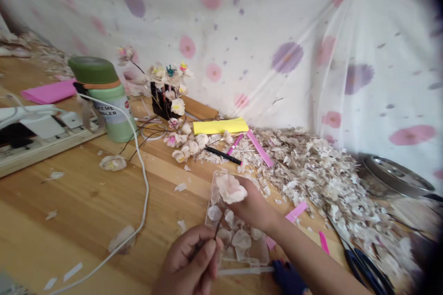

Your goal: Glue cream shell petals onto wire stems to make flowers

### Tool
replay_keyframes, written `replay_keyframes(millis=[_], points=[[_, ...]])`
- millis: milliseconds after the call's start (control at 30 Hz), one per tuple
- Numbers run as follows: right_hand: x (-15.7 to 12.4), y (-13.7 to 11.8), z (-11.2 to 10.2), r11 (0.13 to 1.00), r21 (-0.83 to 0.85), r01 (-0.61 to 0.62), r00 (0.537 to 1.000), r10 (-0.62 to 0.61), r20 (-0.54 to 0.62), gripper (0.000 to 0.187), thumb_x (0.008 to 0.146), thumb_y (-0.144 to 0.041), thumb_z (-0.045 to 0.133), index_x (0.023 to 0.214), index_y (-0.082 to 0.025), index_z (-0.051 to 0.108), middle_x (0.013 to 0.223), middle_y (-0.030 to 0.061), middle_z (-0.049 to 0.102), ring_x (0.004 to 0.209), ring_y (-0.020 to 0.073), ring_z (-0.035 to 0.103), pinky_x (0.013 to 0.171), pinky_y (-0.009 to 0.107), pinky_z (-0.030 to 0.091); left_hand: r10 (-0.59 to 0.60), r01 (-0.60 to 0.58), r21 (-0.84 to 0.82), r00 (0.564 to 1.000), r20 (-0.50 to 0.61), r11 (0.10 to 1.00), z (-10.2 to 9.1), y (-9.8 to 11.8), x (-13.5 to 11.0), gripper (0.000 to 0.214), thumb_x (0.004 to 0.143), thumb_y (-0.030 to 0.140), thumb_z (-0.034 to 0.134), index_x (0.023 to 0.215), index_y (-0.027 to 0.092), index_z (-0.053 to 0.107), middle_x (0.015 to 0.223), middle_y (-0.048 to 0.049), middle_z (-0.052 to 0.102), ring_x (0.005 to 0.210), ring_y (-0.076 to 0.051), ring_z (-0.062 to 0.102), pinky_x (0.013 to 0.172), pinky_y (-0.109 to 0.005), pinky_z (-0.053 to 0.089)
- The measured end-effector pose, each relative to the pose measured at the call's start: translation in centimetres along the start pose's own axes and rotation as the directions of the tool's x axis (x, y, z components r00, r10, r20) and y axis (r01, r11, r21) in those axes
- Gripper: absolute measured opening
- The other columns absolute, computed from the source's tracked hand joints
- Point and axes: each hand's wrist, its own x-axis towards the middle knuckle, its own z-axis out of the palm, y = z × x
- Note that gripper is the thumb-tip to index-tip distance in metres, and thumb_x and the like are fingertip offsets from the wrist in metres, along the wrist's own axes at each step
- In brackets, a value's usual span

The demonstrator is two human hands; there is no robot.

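My left hand (194,258) is closed, thumb and fingers pinching the thin dark stem of a handmade flower (231,189). The flower stands upright above the hand, its petals pale cream-pink. My right hand (254,205) is directly behind the flower, over the far right part of a clear plastic box (265,256). The blossom hides its fingers, so whether they touch it is unclear. Loose pale petals (241,239) lie in the box, below and between my hands.
Finished flowers fill a black holder (159,101), with more lying before it. Petal scraps (304,166) heap along the curtain. Scissors (367,267) rest at right. A green tumbler (117,120), power strip (51,147) and white cable (143,193) occupy the left. Yellow paper (220,126) lies behind.
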Motion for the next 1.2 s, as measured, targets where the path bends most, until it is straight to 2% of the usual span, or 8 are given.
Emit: replay_keyframes(millis=[133, 267, 333, 400, 500, 633, 833, 1200], points=[[-2.9, 1.0, -1.6, 0.968, 0.168, -0.185, 0.970, 0.207, -0.124, 0.012, 0.078, -0.015, 0.061, 0.067, -0.018, 0.061, 0.099, 0.0070, 0.062, 0.095, 0.0195, 0.058, 0.085, 0.031, 0.042, 0.028, -0.032, -0.056, 0.997, -0.066, 0.998, -0.2, -0.1, 0.7, 0.040, 0.061, 0.052, 0.080, 0.073, 0.016, 0.067, 0.049, 0.0043, 0.054, 0.034, -0.001, 0.033, 0.036, -0.012, 0.017], [-6.6, 0.0, -2.2, 0.886, 0.367, -0.284, 0.911, 0.369, -0.185, 0.021, 0.088, -0.032, 0.051, 0.072, -0.019, 0.056, 0.074, 0.0024, 0.057, 0.071, 0.0161, 0.055, 0.066, 0.027, 0.043, 0.074, -0.079, -0.042, 0.991, -0.111, 0.996, -0.2, 0.0, 1.1, 0.036, 0.062, 0.045, 0.082, 0.076, 0.015, 0.067, 0.052, 0.0047, 0.054, 0.038, 0.001, 0.030, 0.038, -0.011, 0.019], [-8.7, -1.3, -2.0, 0.781, 0.535, -0.322, 0.876, 0.461, -0.145, 0.028, 0.089, -0.042, 0.049, 0.072, -0.020, 0.054, 0.065, -0.0008, 0.051, 0.062, 0.0142, 0.048, 0.058, 0.025, 0.039, 0.053, -0.056, -0.033, 0.996, -0.068, 0.998, 0.3, -0.1, 1.1, 0.034, 0.064, 0.043, 0.081, 0.076, 0.015, 0.066, 0.053, 0.0056, 0.052, 0.038, 0.001, 0.028, 0.038, -0.011, 0.018], [-10.7, -2.7, -1.6, 0.602, 0.729, -0.326, 0.835, 0.545, -0.078, 0.033, 0.085, -0.050, 0.056, 0.071, -0.020, 0.054, 0.064, -0.0017, 0.048, 0.060, 0.0132, 0.044, 0.058, 0.024, 0.036, 0.016, -0.016, -0.002, 1.000, -0.020, 1.000, 1.2, -0.4, 0.9, 0.035, 0.065, 0.044, 0.080, 0.076, 0.015, 0.065, 0.052, 0.0063, 0.050, 0.037, 0.001, 0.025, 0.038, -0.012, 0.017], [-12.9, -4.4, -0.8, 0.412, 0.876, -0.250, 0.807, 0.589, -0.047, 0.036, 0.077, -0.055, 0.065, 0.071, -0.020, 0.056, 0.067, -0.0007, 0.049, 0.063, 0.0140, 0.044, 0.062, 0.025, 0.036, -0.025, 0.024, 0.055, 1.000, 0.016, 0.998, 3.2, -1.3, 0.3, 0.039, 0.064, 0.048, 0.080, 0.077, 0.015, 0.065, 0.053, 0.0061, 0.050, 0.036, 0.002, 0.023, 0.038, -0.012, 0.017], [-14.6, -5.2, -0.4, 0.446, 0.884, -0.141, 0.814, 0.561, -0.153, 0.037, 0.078, -0.056, 0.064, 0.070, -0.020, 0.057, 0.069, 0.0011, 0.053, 0.068, 0.0163, 0.049, 0.067, 0.028, 0.039, -0.046, 0.037, 0.115, 0.996, 0.078, 0.993, 5.8, -2.5, -0.7, 0.046, 0.063, 0.055, 0.078, 0.082, 0.015, 0.065, 0.053, 0.0065, 0.049, 0.036, 0.003, 0.020, 0.038, -0.012, 0.014], [-16.5, -4.8, -0.5, 0.590, 0.800, -0.110, 0.822, 0.507, -0.261, 0.035, 0.084, -0.053, 0.059, 0.073, -0.019, 0.058, 0.077, 0.0048, 0.059, 0.075, 0.0186, 0.054, 0.071, 0.031, 0.042, -0.103, 0.065, 0.197, 0.976, 0.191, 0.978, 7.7, -3.1, -1.3, 0.056, 0.053, 0.060, 0.081, 0.079, 0.014, 0.064, 0.047, 0.0053, 0.050, 0.033, 0.003, 0.018, 0.036, -0.013, 0.010], [-19.0, -4.2, -1.0, 0.611, 0.788, -0.072, 0.788, 0.519, -0.330, 0.036, 0.083, -0.050, 0.058, 0.067, -0.018, 0.055, 0.070, 0.0014, 0.054, 0.069, 0.0159, 0.048, 0.067, 0.027, 0.036, -0.069, 0.037, 0.268, 0.992, 0.109, 0.963, 10.0, -4.7, -2.9, 0.052, 0.052, 0.057, 0.083, 0.068, 0.014, 0.058, 0.046, 0.0079, 0.047, 0.034, 0.004, 0.017, 0.037, -0.012, 0.013]])
